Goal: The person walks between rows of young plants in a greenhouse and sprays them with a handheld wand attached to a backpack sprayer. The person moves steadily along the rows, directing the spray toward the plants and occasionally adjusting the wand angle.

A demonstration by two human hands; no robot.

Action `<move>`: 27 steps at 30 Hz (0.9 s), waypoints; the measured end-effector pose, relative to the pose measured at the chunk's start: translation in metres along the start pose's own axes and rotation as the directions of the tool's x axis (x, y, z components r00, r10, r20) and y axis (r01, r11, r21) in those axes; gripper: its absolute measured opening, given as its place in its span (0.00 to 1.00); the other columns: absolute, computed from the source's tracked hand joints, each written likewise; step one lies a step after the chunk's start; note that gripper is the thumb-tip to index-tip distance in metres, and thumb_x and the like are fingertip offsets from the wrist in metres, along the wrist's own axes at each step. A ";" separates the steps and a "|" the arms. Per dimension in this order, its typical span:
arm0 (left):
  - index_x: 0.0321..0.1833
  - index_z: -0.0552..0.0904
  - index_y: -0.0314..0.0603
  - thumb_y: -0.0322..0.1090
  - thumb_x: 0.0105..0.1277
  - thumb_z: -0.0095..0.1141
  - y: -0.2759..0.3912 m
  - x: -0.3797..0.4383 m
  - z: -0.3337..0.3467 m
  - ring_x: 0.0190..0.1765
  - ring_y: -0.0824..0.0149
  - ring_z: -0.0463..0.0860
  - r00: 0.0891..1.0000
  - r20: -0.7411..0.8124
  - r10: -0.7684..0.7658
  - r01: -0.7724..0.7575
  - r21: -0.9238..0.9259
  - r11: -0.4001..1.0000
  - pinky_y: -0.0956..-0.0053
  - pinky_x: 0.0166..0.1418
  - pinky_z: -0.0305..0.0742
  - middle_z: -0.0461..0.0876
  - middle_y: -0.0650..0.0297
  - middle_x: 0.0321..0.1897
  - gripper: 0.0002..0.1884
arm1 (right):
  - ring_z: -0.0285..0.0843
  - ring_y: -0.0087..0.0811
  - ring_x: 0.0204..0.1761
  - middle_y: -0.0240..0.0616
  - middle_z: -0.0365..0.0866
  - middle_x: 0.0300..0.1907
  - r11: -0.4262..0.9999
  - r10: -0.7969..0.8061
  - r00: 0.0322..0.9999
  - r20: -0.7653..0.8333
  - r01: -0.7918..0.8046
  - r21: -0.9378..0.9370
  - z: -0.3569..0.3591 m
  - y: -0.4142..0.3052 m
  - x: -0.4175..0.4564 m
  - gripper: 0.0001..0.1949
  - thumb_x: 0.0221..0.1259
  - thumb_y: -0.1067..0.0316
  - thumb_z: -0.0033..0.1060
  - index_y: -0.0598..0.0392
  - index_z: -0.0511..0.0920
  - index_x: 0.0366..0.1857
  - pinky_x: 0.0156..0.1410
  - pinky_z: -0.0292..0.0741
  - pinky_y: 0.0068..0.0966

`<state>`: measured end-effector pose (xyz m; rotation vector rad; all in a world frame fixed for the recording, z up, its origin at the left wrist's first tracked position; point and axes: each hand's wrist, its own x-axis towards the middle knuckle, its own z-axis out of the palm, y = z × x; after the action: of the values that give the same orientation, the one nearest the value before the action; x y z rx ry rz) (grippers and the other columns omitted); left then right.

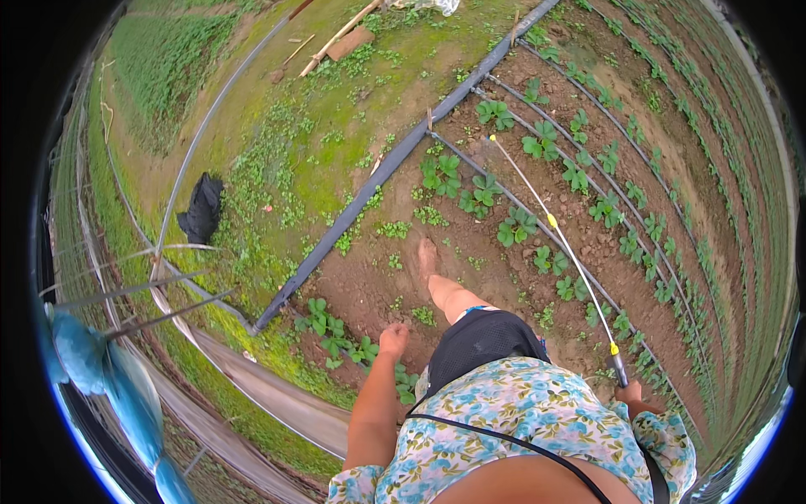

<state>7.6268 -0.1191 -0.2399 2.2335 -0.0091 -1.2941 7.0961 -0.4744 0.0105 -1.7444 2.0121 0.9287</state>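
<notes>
My right hand [628, 392] grips the dark handle of a sprayer wand [576, 268]. The long thin lance slants away over the soil, with yellow fittings along it and a yellow nozzle at its far tip. A faint haze hangs by the nozzle, close to young leafy plants [494, 113]. My left hand [393, 340] hangs by my side with its fingers curled and nothing visible in them. It is nearest to a few low green plants [365, 349] at the end of a row. One bare foot [428, 255] rests on the brown soil.
A thick dark irrigation pipe [390, 164] runs diagonally across the ground, with thin drip lines [535, 217] branching along the plant rows. On the mossy ground lie a black plastic bag [203, 208], a brick [351, 43] and a bamboo pole [337, 38]. Blue plastic sheeting [129, 390] hangs at left.
</notes>
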 end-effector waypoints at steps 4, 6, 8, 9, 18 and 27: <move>0.42 0.84 0.37 0.44 0.63 0.54 0.059 0.025 -0.052 0.35 0.64 0.85 0.999 0.005 -0.046 0.046 -0.124 0.991 0.69 0.42 0.77 0.85 0.57 0.29 0.17 | 0.82 0.53 0.34 0.56 0.80 0.26 0.980 0.031 0.989 -0.144 -0.002 0.200 0.020 -0.086 0.025 0.12 0.45 0.65 0.60 0.64 0.80 0.29 0.39 0.75 0.41; 0.43 0.83 0.35 0.43 0.64 0.54 0.042 0.048 -0.083 0.35 0.65 0.85 0.999 -0.016 -0.038 0.038 -0.010 0.999 0.70 0.41 0.78 0.85 0.57 0.30 0.16 | 0.83 0.49 0.30 0.53 0.80 0.22 0.961 0.022 0.992 -0.122 0.013 0.276 0.019 -0.111 0.042 0.13 0.44 0.64 0.62 0.66 0.79 0.26 0.35 0.75 0.39; 0.44 0.82 0.33 0.41 0.65 0.54 0.034 0.066 -0.113 0.34 0.66 0.85 0.998 -0.024 -0.061 0.062 0.053 0.997 0.72 0.40 0.78 0.85 0.57 0.31 0.15 | 0.83 0.47 0.29 0.51 0.80 0.22 0.945 0.029 0.998 -0.057 -0.009 0.328 0.013 -0.129 0.038 0.13 0.44 0.64 0.62 0.65 0.79 0.25 0.34 0.75 0.38; 0.44 0.81 0.33 0.40 0.66 0.54 0.038 0.071 -0.127 0.34 0.67 0.85 0.996 -0.009 -0.088 0.089 0.070 0.994 0.72 0.40 0.78 0.85 0.57 0.32 0.15 | 0.83 0.47 0.29 0.51 0.80 0.22 0.964 0.059 0.997 -0.040 -0.047 0.262 0.008 -0.130 0.031 0.13 0.44 0.64 0.62 0.65 0.79 0.25 0.34 0.74 0.38; 0.44 0.81 0.33 0.38 0.66 0.53 0.126 0.086 -0.223 0.30 0.65 0.84 0.940 -0.020 -0.341 0.333 -0.167 0.928 0.72 0.33 0.77 0.85 0.56 0.32 0.14 | 0.83 0.54 0.38 0.60 0.81 0.29 0.954 0.214 0.975 0.065 -0.223 0.201 -0.030 -0.189 -0.030 0.17 0.45 0.61 0.63 0.67 0.80 0.30 0.42 0.77 0.41; 0.39 0.83 0.33 0.43 0.63 0.53 0.219 0.179 -0.318 0.36 0.57 0.85 0.998 -0.041 0.040 -0.018 0.436 0.900 0.63 0.43 0.79 0.85 0.50 0.34 0.17 | 0.79 0.55 0.46 0.59 0.81 0.38 0.802 0.158 0.981 -0.117 -0.058 0.595 -0.069 -0.439 0.084 0.15 0.49 0.63 0.60 0.62 0.79 0.39 0.52 0.75 0.41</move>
<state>8.0355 -0.2081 -0.1598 2.6257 -0.3457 -1.3204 7.5138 -0.6017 -0.1063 -1.3882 2.2002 0.1332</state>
